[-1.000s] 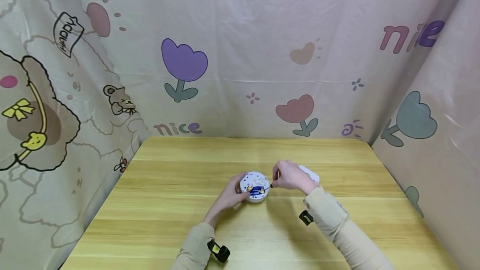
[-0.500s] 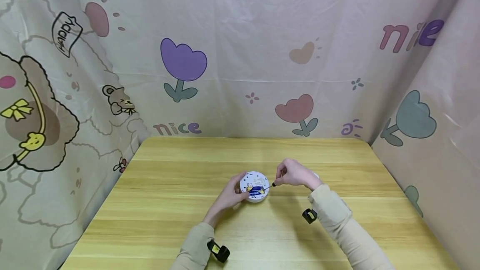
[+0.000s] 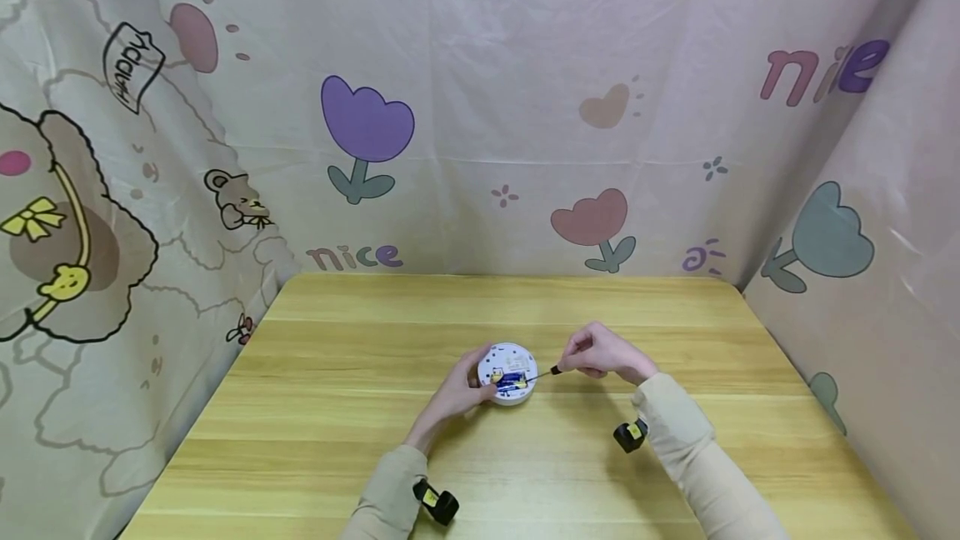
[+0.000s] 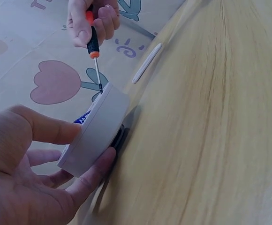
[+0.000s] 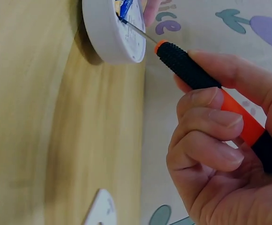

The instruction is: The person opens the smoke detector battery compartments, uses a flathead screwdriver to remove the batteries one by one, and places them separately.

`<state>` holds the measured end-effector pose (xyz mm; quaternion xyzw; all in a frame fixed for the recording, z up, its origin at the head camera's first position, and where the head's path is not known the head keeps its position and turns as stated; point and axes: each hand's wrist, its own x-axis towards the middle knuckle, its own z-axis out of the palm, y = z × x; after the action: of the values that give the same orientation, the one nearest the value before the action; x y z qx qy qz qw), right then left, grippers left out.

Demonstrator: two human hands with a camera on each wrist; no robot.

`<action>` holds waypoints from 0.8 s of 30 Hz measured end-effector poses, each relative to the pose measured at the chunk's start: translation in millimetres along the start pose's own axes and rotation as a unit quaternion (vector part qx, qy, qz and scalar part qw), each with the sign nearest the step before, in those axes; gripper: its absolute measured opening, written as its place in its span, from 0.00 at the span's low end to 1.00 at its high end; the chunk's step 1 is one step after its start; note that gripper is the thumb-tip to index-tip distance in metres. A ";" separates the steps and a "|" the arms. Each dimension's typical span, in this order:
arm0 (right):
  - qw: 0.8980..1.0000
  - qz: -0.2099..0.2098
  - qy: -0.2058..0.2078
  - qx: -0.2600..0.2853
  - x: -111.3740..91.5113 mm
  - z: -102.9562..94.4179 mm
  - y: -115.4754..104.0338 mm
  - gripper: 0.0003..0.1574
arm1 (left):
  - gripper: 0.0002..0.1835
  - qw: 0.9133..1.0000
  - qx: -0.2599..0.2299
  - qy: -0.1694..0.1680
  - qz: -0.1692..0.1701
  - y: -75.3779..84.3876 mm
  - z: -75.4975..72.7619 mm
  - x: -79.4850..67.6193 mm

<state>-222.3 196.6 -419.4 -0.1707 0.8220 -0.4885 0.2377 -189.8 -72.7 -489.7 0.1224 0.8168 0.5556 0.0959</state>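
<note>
My left hand (image 3: 456,390) grips a round white battery-powered device (image 3: 517,353) by its left side. In the left wrist view the thumb lies on its upper edge, with other fingers underneath, and the device is tilted. Blue batteries (image 3: 512,382) show in the recess in its face. My right hand (image 3: 606,352) holds a screwdriver (image 5: 190,65) with an orange and black handle, thumb and fingers round the handle. The screwdriver's thin metal tip reaches into the recess at the end of a battery, in the right wrist view.
A flat white piece (image 4: 147,63) lies on the wooden table (image 3: 337,407) beyond the device, hidden behind the right hand in the head view. Printed cloth (image 3: 465,107) hangs behind and at both sides. Each wrist wears a black camera (image 3: 437,502).
My right hand has moved a little to the right, away from the device, and more of the screwdriver shows. The flat white piece is now covered from the head view. The left hand stays put.
</note>
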 end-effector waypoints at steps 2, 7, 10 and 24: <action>1.000 0.003 0.000 0.014 -0.6 -0.2 2.8 0.11 | 0.40 1.000 -0.002 -0.002 0.003 0.0 -0.3 -0.4; 1.000 0.010 0.010 0.013 -3.1 2.0 0.1 0.11 | 0.40 1.000 -0.009 0.000 0.003 1.7 -0.8 -0.2; 0.998 0.001 0.032 -0.053 -4.6 6.5 -11.8 0.08 | 0.41 1.000 -0.010 0.003 -0.007 2.9 -0.4 0.1; 0.949 -0.026 0.091 -0.300 0.1 28.1 -54.6 0.07 | 0.41 1.000 -0.019 0.006 -0.002 18.9 -1.6 -6.7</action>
<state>-204.0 150.9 -382.6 -0.2103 0.9441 -0.2386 0.0869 -182.1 -69.5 -471.4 0.1159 0.8065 0.5719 0.0946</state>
